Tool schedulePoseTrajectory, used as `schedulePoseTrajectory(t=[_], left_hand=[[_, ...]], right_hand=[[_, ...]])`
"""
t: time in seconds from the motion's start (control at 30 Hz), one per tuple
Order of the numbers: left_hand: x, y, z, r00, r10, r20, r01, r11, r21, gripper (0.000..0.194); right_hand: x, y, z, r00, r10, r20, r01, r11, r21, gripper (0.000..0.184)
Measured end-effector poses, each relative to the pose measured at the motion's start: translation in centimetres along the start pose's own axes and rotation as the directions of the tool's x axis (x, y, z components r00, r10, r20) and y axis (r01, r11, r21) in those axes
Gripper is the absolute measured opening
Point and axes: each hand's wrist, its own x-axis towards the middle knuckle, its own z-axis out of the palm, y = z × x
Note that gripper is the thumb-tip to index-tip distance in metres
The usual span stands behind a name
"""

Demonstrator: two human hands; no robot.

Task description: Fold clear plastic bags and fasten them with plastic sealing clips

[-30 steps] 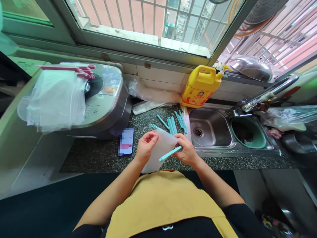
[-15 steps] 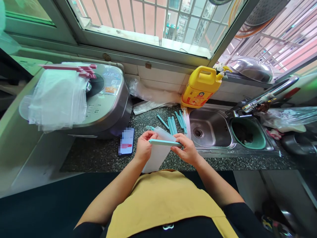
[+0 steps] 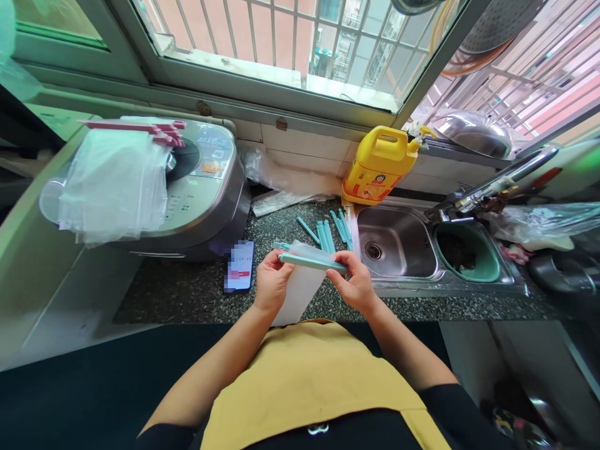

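Observation:
A teal bag sealing clip (image 3: 312, 261) stretches between my two hands above the counter, tilted so its left end is a little higher. My left hand (image 3: 272, 284) pinches one end, its thumb under the strip. At the other end, my right hand (image 3: 355, 282) has its thumb in front and fingers behind. A translucent plastic bag (image 3: 302, 292) hangs below the clip, and part of it shows above. Another teal piece shows just behind the clip at the left; whether it is joined to it I cannot tell. Several more teal clips (image 3: 325, 234) lie beyond my hands.
A phone (image 3: 240, 265) lies left of my hands. Plastic bags with pink clips (image 3: 112, 181) rest on a rice cooker (image 3: 220, 187). Behind stands a yellow jug (image 3: 382, 164). To the right are a steel sink (image 3: 398, 250) and a green basin (image 3: 492, 265).
The clip's left end has risen slightly, so the strip now slopes down to the right. My left thumb has shifted below the strip. The bag still hangs from it.

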Motion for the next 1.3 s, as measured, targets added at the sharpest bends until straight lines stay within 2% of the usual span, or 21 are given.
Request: schedulePoseTrajectory(t=[0.13,0.4,0.7,0.93,1.2,1.3], left_hand=[[-0.3,0.0,0.0,0.999,0.032,0.007,-0.032,0.999,0.031,0.028],[-1.0,0.2,0.0,0.996,0.083,0.015,-0.083,0.996,0.042,0.027],[-1.8,0.5,0.2,0.999,0.045,0.011,-0.046,0.996,0.074,0.032],[-1.8,1.4,-0.7,0.993,-0.016,0.116,0.005,0.995,0.101,0.033],[-1.8,2.2,-1.4,0.975,0.034,0.221,-0.066,0.988,0.138,0.036],[-1.6,2.3,-1.6,0.969,0.018,0.246,-0.051,0.991,0.126,0.041]], right_hand=[[0.2,0.1,-0.2,0.999,0.054,0.009,-0.054,0.998,-0.016,0.03],[1.1,-0.7,-0.8,0.993,0.084,0.082,-0.088,0.996,0.036,0.026],[1.4,-1.4,-0.4,0.99,0.135,0.046,-0.135,0.991,0.013,0.018],[1.3,-1.4,-1.0,0.987,0.156,0.048,-0.158,0.987,0.028,0.017],[1.3,-1.5,-1.3,0.989,0.14,0.037,-0.141,0.99,0.029,0.014],[1.1,-1.6,-1.2,0.989,0.141,0.053,-0.144,0.988,0.048,0.014]])
